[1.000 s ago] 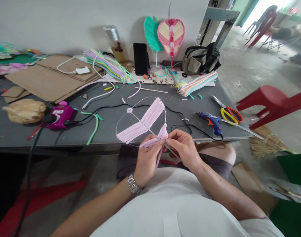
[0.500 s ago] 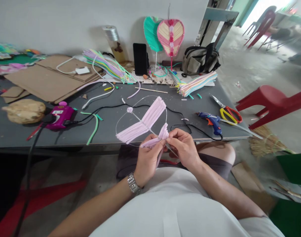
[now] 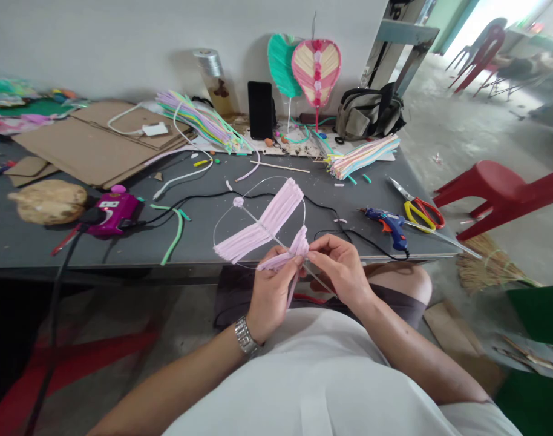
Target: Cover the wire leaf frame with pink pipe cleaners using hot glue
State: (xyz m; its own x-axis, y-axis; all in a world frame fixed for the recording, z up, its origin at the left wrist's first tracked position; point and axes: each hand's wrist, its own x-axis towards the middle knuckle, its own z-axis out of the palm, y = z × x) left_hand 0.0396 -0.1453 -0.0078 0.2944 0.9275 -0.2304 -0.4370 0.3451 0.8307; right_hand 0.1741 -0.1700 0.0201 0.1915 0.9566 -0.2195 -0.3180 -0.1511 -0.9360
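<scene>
A half-covered hand fan (image 3: 279, 209) is held over the table's front edge. It has a thin round wire frame, a central stick and V-shaped bands of pale pink pipe cleaners, with a small pink rosette (image 3: 238, 202) at its far tip. My left hand (image 3: 274, 287) is closed around the lower band, thumb on top. At that band's right edge, my right hand (image 3: 340, 266) pinches a pink pipe cleaner between thumb and forefinger. A loose pink length (image 3: 293, 290) hangs below the left fingers. The fingertips hide exactly where the pipe cleaner meets the wire.
To the right lie a blue glue gun (image 3: 388, 225) and scissors (image 3: 417, 206). Pipe-cleaner bundles (image 3: 362, 156), a phone (image 3: 261, 110), two finished fans (image 3: 316, 72) and a bag (image 3: 371, 112) stand behind. At left are a purple power socket (image 3: 113, 212) and cardboard (image 3: 99, 145).
Both hands stay at the fan's lower band, with only tiny finger shifts. The stick's lower end now shows further out beneath my right hand. The camera view has drifted slightly.
</scene>
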